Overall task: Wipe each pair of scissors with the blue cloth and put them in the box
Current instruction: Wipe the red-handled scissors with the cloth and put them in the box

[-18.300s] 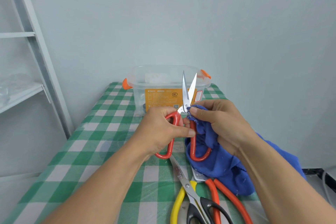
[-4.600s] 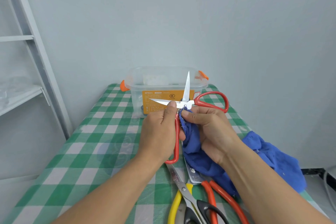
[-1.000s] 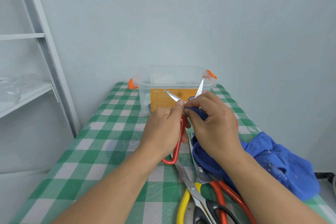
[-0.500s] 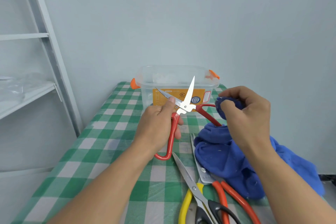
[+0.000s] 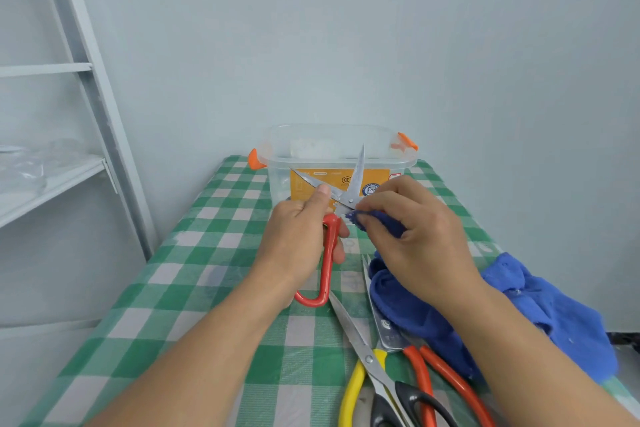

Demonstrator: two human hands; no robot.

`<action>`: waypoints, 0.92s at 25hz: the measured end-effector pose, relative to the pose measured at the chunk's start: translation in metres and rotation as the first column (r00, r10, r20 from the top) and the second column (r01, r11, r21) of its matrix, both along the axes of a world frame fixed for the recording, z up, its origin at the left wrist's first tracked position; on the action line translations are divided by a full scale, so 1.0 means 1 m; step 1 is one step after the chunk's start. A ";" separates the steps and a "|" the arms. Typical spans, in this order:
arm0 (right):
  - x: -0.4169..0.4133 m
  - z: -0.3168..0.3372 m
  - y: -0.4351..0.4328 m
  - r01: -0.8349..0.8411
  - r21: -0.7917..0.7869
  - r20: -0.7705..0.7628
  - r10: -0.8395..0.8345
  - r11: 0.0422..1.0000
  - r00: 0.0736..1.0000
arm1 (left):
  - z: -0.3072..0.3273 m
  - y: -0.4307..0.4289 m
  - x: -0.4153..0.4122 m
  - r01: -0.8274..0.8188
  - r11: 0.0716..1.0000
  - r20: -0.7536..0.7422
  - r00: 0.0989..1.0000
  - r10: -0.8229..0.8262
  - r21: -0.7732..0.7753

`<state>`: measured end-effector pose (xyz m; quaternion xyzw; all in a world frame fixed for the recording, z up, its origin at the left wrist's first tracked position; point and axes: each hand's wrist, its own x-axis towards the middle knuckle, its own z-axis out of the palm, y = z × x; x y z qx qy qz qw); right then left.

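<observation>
My left hand (image 5: 298, 243) grips the red-handled scissors (image 5: 329, 253) by one handle loop, blades spread wide and pointing up in front of the box. My right hand (image 5: 415, 236) pinches a fold of the blue cloth (image 5: 540, 308) and presses it against the scissors just below the pivot. The clear plastic box (image 5: 277, 156) with orange clips stands at the far end of the table. Two more pairs lie near the front edge: yellow-and-black scissors (image 5: 360, 354) and red-handled shears (image 5: 415, 357), partly under the cloth.
The table (image 5: 207, 253) has a green-and-white checked cover and stands against a pale wall. A grey metal shelf frame (image 5: 86, 80) stands to the left. The cloth's bulk hangs over the table's right edge.
My right hand has come back left from beside the box and brought the cloth fold onto the scissors near the pivot. The left hand keeps the scissors in much the same place.
</observation>
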<state>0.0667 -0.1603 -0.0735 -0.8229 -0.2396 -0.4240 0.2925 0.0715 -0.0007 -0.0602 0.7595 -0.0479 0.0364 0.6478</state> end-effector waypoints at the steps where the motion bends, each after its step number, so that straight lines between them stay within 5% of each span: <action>1: 0.001 0.000 0.000 0.045 -0.024 0.020 -0.045 0.999 0.999 | 0.001 -0.001 -0.001 0.008 1.000 -0.008 1.000 -0.008 -0.007; 8: 0.003 0.000 0.000 0.235 -0.080 0.058 -0.231 0.969 0.971 | 0.005 -0.002 -0.006 0.032 0.999 -0.051 0.998 -0.033 -0.037; 13: -0.010 0.007 -0.006 0.207 0.202 -0.159 -0.177 0.957 0.971 | 0.003 0.006 0.000 0.003 1.000 -0.027 1.000 -0.003 0.001; 18: -0.004 0.019 -0.031 0.566 0.220 -0.357 -0.474 0.795 0.805 | 0.001 0.015 0.008 -0.029 0.997 0.035 0.999 0.027 0.068; 23: 0.003 0.019 -0.048 0.644 0.063 -0.448 -0.556 0.762 0.701 | 0.006 0.024 0.009 0.016 0.998 0.079 0.997 -0.020 0.055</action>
